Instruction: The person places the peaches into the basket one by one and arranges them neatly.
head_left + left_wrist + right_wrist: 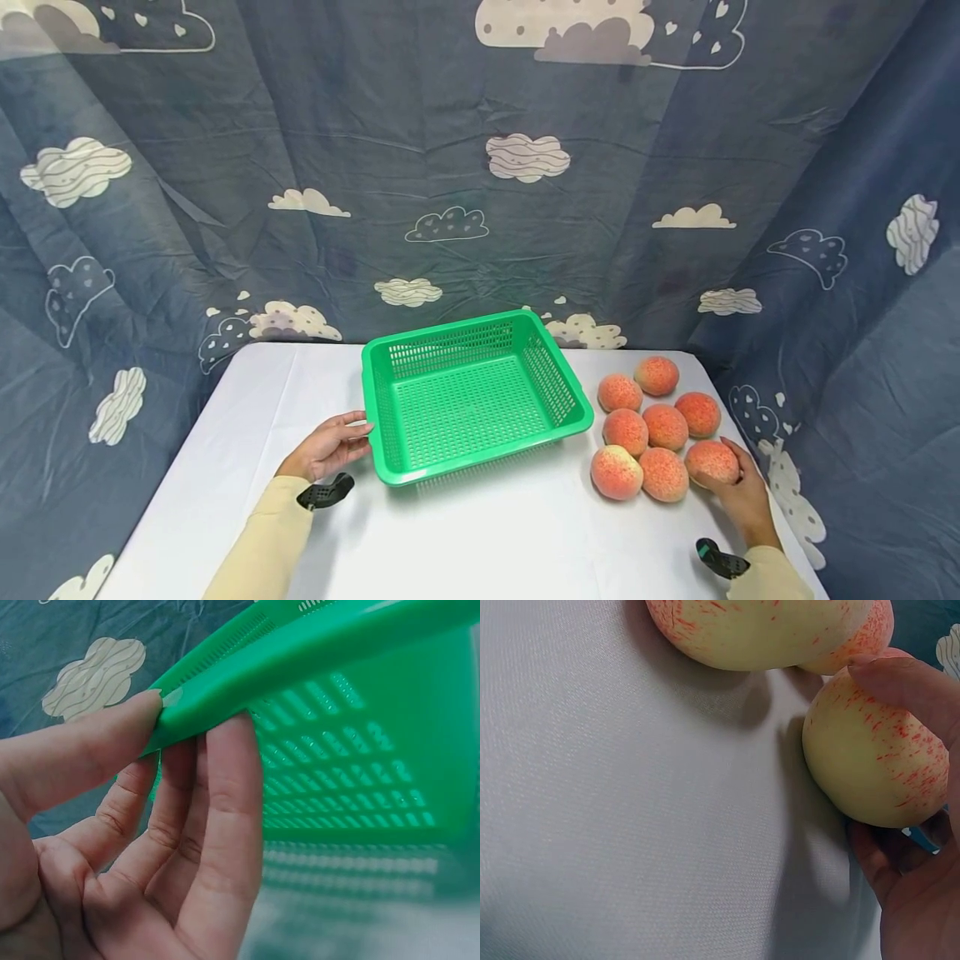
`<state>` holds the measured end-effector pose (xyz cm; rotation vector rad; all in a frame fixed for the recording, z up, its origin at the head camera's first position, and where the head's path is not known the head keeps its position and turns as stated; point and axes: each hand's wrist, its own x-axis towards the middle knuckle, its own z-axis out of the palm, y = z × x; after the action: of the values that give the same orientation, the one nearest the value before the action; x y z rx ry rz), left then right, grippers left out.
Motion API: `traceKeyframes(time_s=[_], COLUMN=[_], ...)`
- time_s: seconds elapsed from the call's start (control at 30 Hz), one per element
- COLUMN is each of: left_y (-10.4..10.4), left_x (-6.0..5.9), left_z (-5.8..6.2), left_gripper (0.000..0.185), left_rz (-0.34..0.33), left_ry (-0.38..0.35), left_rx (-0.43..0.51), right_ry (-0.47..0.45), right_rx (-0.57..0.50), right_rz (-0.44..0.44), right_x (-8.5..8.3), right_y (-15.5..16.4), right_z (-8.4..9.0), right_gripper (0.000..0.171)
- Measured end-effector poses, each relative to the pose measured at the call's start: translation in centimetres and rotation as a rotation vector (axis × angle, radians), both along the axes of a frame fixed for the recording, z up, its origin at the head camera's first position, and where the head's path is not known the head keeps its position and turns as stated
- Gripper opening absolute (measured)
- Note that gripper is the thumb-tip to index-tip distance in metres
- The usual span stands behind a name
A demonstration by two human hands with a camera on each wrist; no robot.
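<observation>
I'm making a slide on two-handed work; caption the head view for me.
Left grip on a green basket, right grip around one peach of eight.

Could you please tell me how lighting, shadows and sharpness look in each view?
Head view: bright, the white table almost washed out in front, a soft shadow under the green basket; left wrist view: dimmer, pale sheen on the basket's rim, the table blurred below; right wrist view: greyish, a dark shadow beside the peach that the right hand grips.
</observation>
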<state>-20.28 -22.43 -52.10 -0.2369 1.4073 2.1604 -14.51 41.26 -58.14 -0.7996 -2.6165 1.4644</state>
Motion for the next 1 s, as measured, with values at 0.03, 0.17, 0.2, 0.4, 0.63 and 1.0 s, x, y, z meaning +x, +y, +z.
traceKeyframes(time_s=[0.03,0.17,0.2,0.4,0.63,1.0], left_y=[0.0,0.0,0.0,0.0,-0.1,0.1], left_x=[0.0,0.0,0.0,0.0,0.1,0.1], left_z=[0.0,-0.1,-0.1,-0.2,-0.2,-0.1], left_gripper=[0.022,0.023,0.021,0.016,0.016,0.02], left_rz=[0.003,-0.008,-0.01,-0.015,-0.017,0.004], left_ry=[-0.002,-0.003,-0.002,0.012,0.013,0.021], left_rx=[-0.016,-0.059,-0.064,-0.037,-0.018,-0.026], right_ry=[-0.001,-0.012,-0.013,0.016,0.061,0.089], right_rx=[0.003,0.01,0.015,0.046,0.05,0.016], right_rz=[-0.003,-0.021,-0.026,-0.058,-0.101,-0.1], right_x=[0.0,0.0,0.0,0.1,0.2,0.1], right_y=[0.0,-0.4,-0.5,-0.6,-0.5,-1.4], right_z=[0.0,0.5,0.6,0.8,1.1,4.3], right_gripper=[0.098,0.097,0.096,0.091,0.088,0.09])
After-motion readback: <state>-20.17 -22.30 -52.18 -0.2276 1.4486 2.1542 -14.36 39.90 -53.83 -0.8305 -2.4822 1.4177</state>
